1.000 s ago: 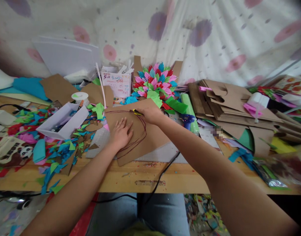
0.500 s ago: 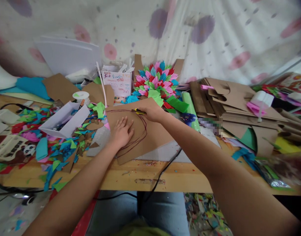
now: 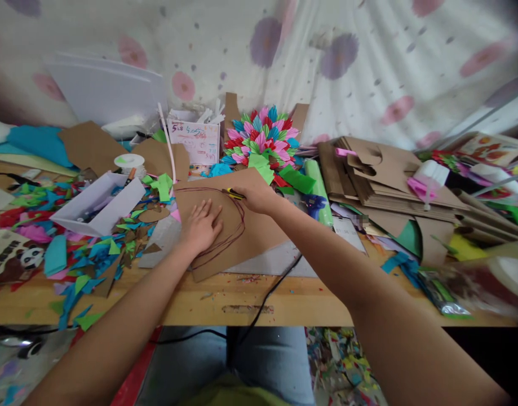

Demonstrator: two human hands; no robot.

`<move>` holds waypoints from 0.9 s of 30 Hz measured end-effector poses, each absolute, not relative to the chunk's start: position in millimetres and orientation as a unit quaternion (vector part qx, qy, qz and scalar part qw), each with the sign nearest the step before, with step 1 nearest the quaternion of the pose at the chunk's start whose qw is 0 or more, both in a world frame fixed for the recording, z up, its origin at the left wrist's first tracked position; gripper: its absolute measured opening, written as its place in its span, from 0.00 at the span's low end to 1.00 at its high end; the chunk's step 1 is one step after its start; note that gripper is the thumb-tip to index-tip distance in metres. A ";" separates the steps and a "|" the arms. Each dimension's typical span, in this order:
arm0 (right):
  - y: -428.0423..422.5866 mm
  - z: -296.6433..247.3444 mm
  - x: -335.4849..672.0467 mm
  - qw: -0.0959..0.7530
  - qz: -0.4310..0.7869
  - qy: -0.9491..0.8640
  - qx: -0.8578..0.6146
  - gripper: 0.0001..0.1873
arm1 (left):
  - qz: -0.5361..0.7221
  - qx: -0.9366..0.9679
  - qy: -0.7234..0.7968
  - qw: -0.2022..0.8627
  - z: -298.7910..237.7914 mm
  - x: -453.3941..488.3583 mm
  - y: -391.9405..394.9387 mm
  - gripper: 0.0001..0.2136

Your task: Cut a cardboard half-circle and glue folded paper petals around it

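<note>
A sheet of brown cardboard [image 3: 259,237] lies on a grey board [image 3: 279,259] on the wooden table, with dark red curved lines drawn over it. My left hand [image 3: 200,226] rests flat on the cardboard inside the curve, its fingers spread. A yellow and black utility knife [image 3: 234,194] is gripped in my right hand [image 3: 259,197], its front end close to the upper part of the drawn line. The blade is too small to make out, so I cannot tell whether it touches the cardboard.
To the left, a white open box [image 3: 98,206] holds pens amid coloured paper scraps. Behind the cardboard stands a colourful paper flower [image 3: 265,135]. A blue glue gun [image 3: 314,206] and stacked brown cardboard pieces [image 3: 381,169] lie right. A black cable [image 3: 269,296] crosses the table's front edge.
The whole view has shifted slightly, so things appear a little further left. Both hands keep nearly the same places on the cardboard, and the knife stays in my right hand.
</note>
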State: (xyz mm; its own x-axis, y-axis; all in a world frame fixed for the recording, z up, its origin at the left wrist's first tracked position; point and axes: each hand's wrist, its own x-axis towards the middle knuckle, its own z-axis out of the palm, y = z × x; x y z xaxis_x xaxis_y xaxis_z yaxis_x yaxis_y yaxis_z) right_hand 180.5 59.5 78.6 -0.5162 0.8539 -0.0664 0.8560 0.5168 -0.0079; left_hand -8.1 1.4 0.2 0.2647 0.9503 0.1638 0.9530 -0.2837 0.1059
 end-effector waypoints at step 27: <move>36.8 75.0 190.5 -0.004 -0.072 0.857 0.510 0.22 | -0.089 -0.790 -0.606 0.007 1.8 -6.3 1.8 0.22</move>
